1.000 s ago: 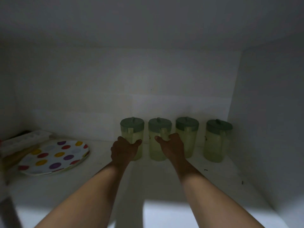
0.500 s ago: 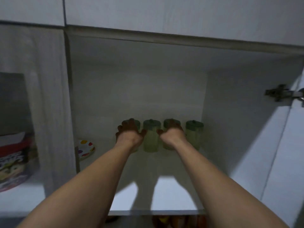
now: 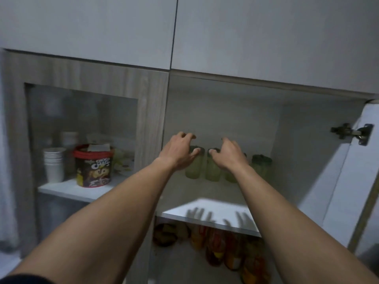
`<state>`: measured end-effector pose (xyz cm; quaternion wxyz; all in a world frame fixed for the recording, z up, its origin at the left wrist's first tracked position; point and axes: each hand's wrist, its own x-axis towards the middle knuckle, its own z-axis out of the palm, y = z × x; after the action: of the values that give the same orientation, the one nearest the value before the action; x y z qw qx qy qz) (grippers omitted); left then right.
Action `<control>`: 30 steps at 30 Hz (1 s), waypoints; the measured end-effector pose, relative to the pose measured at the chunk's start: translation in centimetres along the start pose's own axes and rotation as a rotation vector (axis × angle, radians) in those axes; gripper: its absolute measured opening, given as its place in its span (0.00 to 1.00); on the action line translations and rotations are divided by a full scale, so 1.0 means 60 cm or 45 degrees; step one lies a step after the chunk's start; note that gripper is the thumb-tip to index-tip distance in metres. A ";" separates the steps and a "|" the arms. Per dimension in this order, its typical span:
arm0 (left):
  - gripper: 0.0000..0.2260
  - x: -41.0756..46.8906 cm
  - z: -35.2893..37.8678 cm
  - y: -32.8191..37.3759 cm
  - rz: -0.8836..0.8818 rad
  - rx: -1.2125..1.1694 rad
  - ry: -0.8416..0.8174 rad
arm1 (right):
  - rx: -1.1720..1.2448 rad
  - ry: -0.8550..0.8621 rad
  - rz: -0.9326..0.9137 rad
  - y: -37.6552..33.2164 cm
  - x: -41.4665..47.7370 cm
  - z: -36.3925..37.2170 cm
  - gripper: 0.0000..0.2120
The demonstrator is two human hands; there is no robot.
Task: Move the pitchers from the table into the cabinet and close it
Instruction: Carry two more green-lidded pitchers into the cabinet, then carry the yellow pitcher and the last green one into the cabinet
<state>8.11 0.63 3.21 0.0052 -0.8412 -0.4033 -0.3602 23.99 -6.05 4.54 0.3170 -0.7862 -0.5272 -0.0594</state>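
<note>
Several pale green pitchers with dark green lids stand in a row at the back of the open cabinet's white shelf [image 3: 207,216]. The leftmost pitcher [image 3: 192,168] and the one beside it [image 3: 213,171] show between my hands; the rightmost pitcher [image 3: 261,163] stands apart near the right wall. My left hand [image 3: 178,153] and my right hand [image 3: 227,153] hover in front of the row with fingers spread and curled, holding nothing. My right hand hides most of another pitcher. The cabinet door [image 3: 336,177] hangs open on the right.
The left compartment holds a stack of white cups [image 3: 53,163] and a red-lidded choco chips tub [image 3: 93,166] behind a glass-fronted door. Below the shelf are colourful snack packets [image 3: 225,249]. A metal hinge [image 3: 351,132] sticks out at the right. Closed white doors run above.
My hands have let go of the pitchers and drawn back from the shelf, fingers now spread. The view has pulled away, showing the whole cabinet front.
</note>
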 end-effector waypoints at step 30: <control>0.31 -0.954 -0.620 -0.403 -1.325 0.774 0.155 | 0.336 -0.733 -1.011 -0.757 -0.751 0.238 0.34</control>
<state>-54.53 -32.79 -10.97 0.0914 -0.4724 -0.8455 -0.2316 -38.52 -22.61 -6.23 0.2085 -0.4629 -0.8543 0.1109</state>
